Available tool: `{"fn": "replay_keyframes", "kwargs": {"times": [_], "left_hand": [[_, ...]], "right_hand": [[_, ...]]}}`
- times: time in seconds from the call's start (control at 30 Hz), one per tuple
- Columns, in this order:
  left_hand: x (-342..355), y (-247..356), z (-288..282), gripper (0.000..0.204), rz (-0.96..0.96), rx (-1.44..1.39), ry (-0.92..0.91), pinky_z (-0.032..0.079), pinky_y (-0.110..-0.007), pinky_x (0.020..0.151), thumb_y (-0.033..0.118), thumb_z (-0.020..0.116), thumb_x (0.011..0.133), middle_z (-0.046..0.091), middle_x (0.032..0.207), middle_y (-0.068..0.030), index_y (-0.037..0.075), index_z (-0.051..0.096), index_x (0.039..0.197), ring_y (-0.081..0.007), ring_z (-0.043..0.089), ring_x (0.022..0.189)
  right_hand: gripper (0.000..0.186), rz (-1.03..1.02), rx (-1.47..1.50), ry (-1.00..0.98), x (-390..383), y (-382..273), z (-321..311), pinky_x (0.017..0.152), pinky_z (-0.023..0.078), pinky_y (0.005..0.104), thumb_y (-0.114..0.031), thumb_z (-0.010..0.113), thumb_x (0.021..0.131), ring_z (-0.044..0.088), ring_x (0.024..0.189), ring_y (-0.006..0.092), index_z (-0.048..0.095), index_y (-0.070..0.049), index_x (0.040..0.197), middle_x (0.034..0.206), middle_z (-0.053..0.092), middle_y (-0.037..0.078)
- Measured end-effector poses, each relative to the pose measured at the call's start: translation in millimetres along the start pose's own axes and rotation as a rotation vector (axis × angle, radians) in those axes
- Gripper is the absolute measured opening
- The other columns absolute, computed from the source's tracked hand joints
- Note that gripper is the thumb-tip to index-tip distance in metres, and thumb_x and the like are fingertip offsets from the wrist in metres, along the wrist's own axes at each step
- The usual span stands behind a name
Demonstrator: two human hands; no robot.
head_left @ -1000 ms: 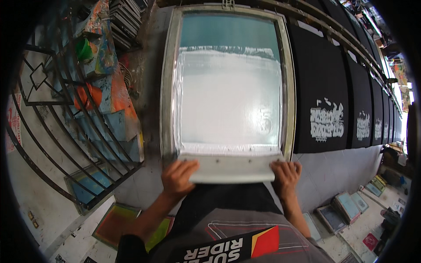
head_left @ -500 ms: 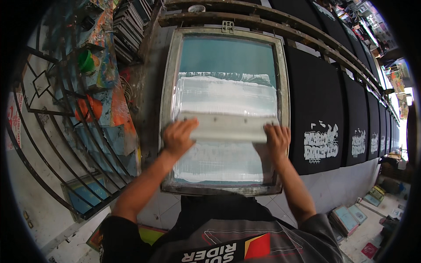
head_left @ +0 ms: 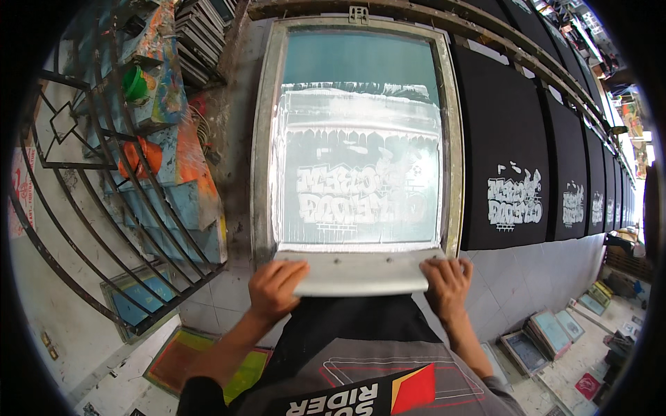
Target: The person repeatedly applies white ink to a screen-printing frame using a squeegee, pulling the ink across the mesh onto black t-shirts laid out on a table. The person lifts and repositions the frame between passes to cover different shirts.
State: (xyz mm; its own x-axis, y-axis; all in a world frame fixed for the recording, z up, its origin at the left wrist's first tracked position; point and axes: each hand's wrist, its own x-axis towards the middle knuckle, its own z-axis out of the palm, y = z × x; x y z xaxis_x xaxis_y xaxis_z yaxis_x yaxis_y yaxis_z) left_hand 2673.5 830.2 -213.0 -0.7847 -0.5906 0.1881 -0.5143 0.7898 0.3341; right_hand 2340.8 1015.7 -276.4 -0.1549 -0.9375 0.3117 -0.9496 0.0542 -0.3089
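Both of my hands grip a wide, pale squeegee [head_left: 361,274] at the near end of a framed printing screen [head_left: 261,149]. My left hand [head_left: 276,290] is closed round its left end, and my right hand [head_left: 447,286] round its right end. White ink [head_left: 354,105] lies in a band across the upper middle of the teal mesh [head_left: 357,55]. Nearer to me, a white lettered design [head_left: 357,194] shows through the mesh. A thin line of ink runs along the squeegee's far edge. The fingertips under the squeegee are hidden.
Black fabric panels [head_left: 503,125] with white prints run in a row to the right, beside a dark rail [head_left: 409,15]. At left stand a curved metal grille [head_left: 76,166], a green cup [head_left: 135,84] and an orange container [head_left: 141,158]. Frames [head_left: 544,333] lie at lower right.
My hands have drawn the squeegee toward me, from the screen's middle to its near end. The white design now shows on the mesh where the squeegee passed. The view has shifted slightly.
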Motion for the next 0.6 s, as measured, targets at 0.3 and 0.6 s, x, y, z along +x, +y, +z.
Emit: {"fn": "replay_keyframes", "kwargs": {"times": [0.3,0.6], "left_hand": [[-13.9,-23.2,56.3,0.029,0.039,0.127,0.166,0.061,-0.036,0.082,0.021,0.069,0.083,0.083,0.112,-0.0014,0.010,0.085,0.106,-0.0225,0.077,0.095],[150.6,-109.4,60.5,0.048,0.045,0.137,0.177,0.060,-0.040,0.086,0.006,0.087,0.069,0.081,0.117,-0.0034,0.014,0.082,0.116,-0.0271,0.076,0.102]], "right_hand": [[0.017,0.038,-0.041,0.154,-20.0,7.1,57.2,0.080,0.047,0.0386,-0.007,0.079,0.086,0.072,0.088,0.0187,0.080,-0.012,0.103,0.109,0.080,0.003],[0.012,-0.071,-0.042,0.332,157.5,95.6,97.4,0.077,0.049,0.0415,-0.010,0.080,0.080,0.069,0.084,0.0270,0.075,-0.012,0.091,0.093,0.072,0.005]]}}
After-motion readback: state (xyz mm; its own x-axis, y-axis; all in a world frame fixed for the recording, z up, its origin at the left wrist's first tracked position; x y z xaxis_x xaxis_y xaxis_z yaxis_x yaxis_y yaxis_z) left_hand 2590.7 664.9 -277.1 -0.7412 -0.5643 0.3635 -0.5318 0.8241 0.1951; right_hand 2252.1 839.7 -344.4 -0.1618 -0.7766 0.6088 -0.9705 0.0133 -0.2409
